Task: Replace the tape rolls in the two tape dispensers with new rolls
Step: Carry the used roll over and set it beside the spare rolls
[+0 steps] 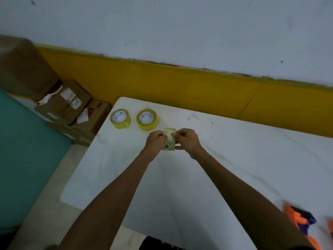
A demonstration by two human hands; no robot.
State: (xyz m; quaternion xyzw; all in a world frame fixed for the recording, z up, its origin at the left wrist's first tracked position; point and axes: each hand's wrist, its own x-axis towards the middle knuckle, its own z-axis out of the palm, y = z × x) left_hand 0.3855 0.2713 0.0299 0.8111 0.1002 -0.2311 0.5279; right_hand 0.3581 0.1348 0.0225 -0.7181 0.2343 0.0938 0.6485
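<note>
Two yellow tape rolls lie flat at the table's far left: one roll (120, 119) and a second roll (147, 119) to its right. Just in front of them my left hand (155, 141) and my right hand (187, 140) together grip a third roll (169, 139), pale with green print. It is held on edge above the table, and fingers of both hands pinch its upper part. An orange and dark tape dispenser (300, 220) lies blurred at the table's near right edge.
The white table (225, 159) stands against a yellow and white wall. Cardboard boxes (72, 107) are stacked on the floor to the left, beside a teal surface (27, 156). Another orange object (330, 226) is cut off at the right border.
</note>
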